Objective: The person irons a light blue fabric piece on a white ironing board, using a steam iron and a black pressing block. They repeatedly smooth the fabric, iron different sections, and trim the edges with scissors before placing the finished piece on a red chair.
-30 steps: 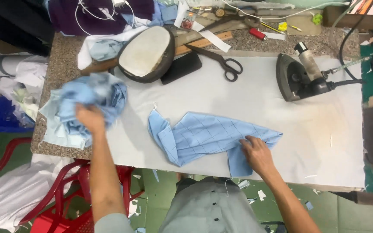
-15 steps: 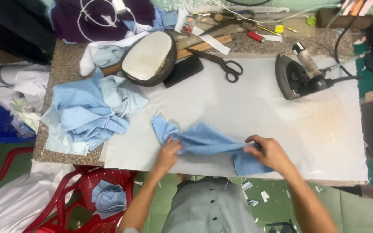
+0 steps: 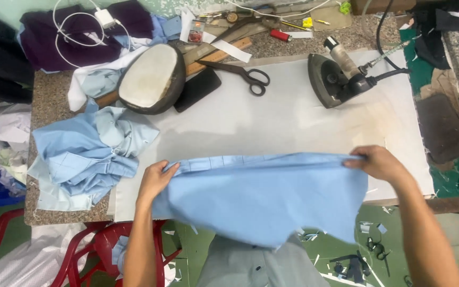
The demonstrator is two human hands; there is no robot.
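Observation:
A light blue cloth piece [image 3: 261,196] is stretched wide between my two hands at the near edge of the white ironing pad [image 3: 272,122]. My left hand [image 3: 156,179] pinches its left upper corner. My right hand [image 3: 379,162] pinches its right upper corner. The cloth's lower part hangs over the table's front edge, in front of my body.
A heap of light blue cloth [image 3: 88,154] lies at the left. A black iron [image 3: 338,79] rests at the back right. Scissors [image 3: 243,74], a dark phone [image 3: 197,89] and an oval padded pressing block [image 3: 150,78] lie at the back. A red plastic chair [image 3: 96,250] stands below left.
My left hand left the heap at the left and came to the cloth piece. Both hands then spread apart, pulling the crumpled piece out flat and wide.

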